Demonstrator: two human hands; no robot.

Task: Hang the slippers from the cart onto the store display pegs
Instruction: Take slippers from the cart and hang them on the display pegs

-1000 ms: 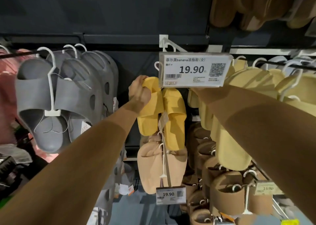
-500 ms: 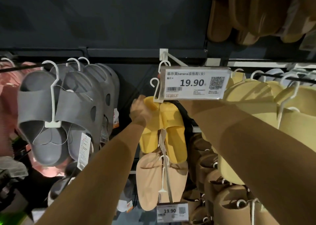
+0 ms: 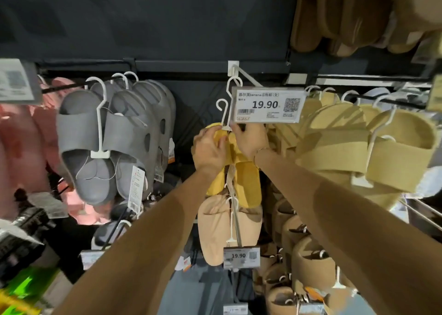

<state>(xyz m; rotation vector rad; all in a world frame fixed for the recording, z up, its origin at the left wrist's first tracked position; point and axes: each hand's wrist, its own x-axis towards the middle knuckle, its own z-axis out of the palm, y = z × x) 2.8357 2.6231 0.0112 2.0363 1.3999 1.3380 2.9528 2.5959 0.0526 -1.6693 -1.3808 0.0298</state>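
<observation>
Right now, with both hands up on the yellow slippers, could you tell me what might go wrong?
The white hanger hook sits left of the peg, not yet on it, so the yellow slippers could drop if the left hand lets go. The right hand is right under the price tag and may knock it. The gray slippers hang close by and could get bumped.
</observation>
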